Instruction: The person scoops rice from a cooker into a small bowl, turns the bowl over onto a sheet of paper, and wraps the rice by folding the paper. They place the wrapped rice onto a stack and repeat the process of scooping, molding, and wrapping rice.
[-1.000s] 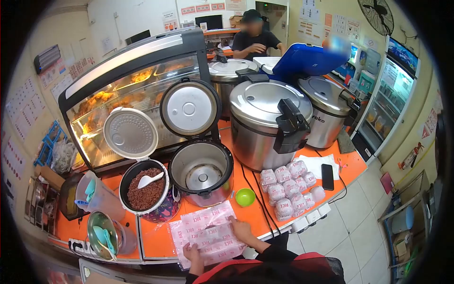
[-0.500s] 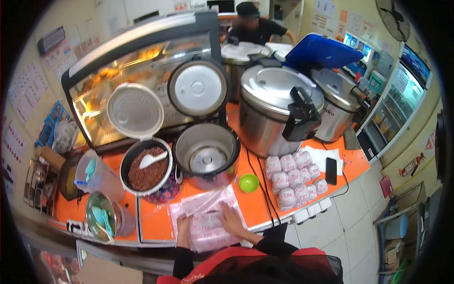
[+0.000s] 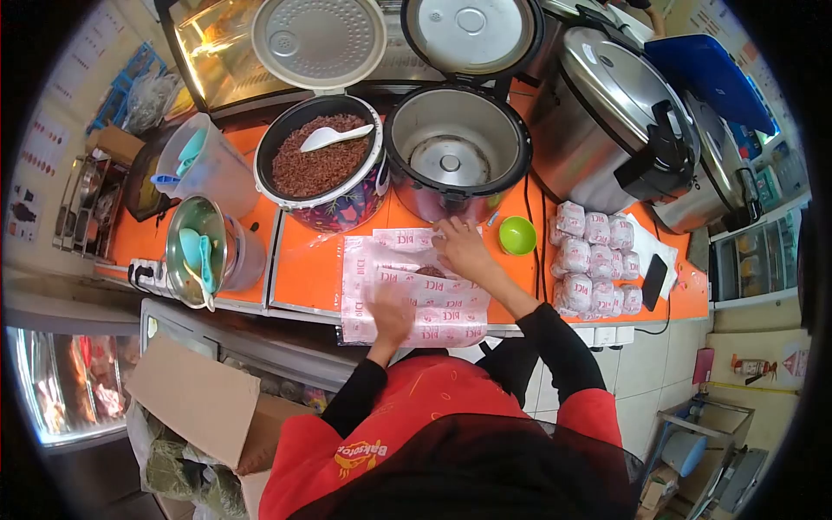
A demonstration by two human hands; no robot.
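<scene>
The left hand, its grip too blurred to tell, and a loosely spread right hand are over printed paper mid-frame on an orange counter, pale floor tiles at lower right.

**Rice counter in a food shop**

This looks like an eatery's serving kitchen. On the orange counter stand several rice cookers, wrapped portions and paper sheets printed RICE; at its back glows a glass cabinet; past its right end, a glass-fronted fridge.
</scene>
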